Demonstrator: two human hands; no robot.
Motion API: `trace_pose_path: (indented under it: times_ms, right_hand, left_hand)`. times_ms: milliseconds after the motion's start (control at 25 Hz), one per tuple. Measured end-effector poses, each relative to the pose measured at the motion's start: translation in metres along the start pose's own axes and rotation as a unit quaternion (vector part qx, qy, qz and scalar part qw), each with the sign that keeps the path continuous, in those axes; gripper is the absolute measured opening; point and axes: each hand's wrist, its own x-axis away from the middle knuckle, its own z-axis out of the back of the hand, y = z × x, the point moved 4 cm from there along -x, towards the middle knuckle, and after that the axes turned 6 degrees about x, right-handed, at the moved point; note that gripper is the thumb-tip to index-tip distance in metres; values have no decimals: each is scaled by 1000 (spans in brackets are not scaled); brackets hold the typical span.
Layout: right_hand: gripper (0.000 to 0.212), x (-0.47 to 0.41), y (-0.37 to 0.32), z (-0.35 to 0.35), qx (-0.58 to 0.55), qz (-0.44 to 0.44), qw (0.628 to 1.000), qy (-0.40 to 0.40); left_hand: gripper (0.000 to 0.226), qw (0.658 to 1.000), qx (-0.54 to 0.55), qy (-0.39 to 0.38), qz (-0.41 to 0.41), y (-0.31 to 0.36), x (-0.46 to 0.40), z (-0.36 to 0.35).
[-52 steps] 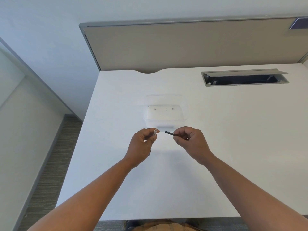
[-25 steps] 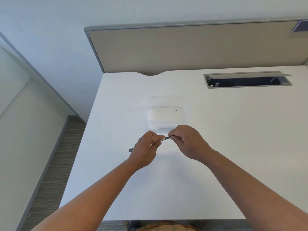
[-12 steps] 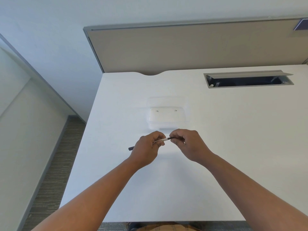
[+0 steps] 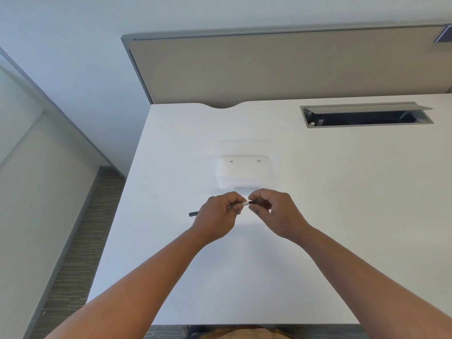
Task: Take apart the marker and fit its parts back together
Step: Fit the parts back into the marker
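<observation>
Holding the marker (image 4: 241,204) level over the white desk (image 4: 318,216), my left hand (image 4: 216,216) wraps its body, the dark end poking out past my knuckles toward the left. My right hand (image 4: 274,211) pinches the short dark part at the marker's white tip, fingers curled tight. Just beyond both hands sits a clear plastic container (image 4: 245,171); a cable hatch (image 4: 367,115) lies well apart, far right.

White desk (image 4: 330,192) with a scalloped notch in its back edge, backed by a beige partition panel (image 4: 281,67) in a grey frame. Open cable hatch (image 4: 367,116) sits far right. Pale plain walls (image 4: 73,57), grey striped carpet (image 4: 80,241) along the left side.
</observation>
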Motion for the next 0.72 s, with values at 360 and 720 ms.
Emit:
trace_pose_path:
  times_ms: [360,720]
  right_hand:
    - [27,1,1,-5,23,-30,999,-22]
    - [11,8,2,1,-18,5,1000,16]
  left_hand:
    - [13,997,-71,15,-2,10,3,1]
    - [15,996,-85,-7,10,11,1,3]
